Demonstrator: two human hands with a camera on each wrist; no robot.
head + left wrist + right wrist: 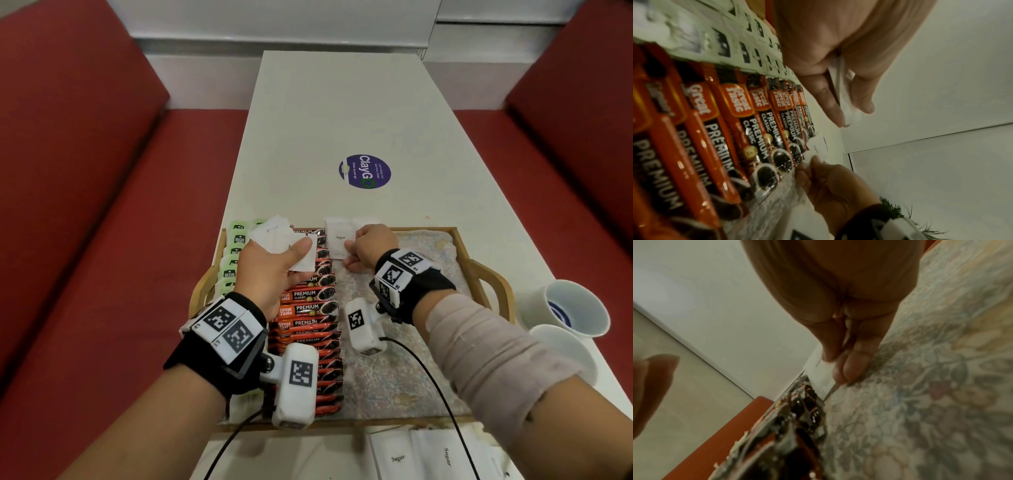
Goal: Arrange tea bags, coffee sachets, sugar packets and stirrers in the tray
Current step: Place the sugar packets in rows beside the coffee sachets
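A wooden tray [488, 274] lined with floral cloth [394, 377] holds a column of green tea bags [233, 253] at its left and a row of red-black coffee sachets [308, 308] beside them. My left hand [274, 270] hovers over the sachets and grips a fan of several white sugar packets [274, 236], also seen in the left wrist view as sugar packets [840, 84]. My right hand [366, 246] pinches one white sugar packet [337, 240] upright at the tray's far edge, right of the sachets; the right wrist view shows this sugar packet [816, 369] touching the cloth.
Two white cups [575, 308] stand on the white table [342, 120] right of the tray. More sugar packets [421, 455] lie in front of the tray. A purple sticker [364, 171] is farther back. Red sofas flank the table.
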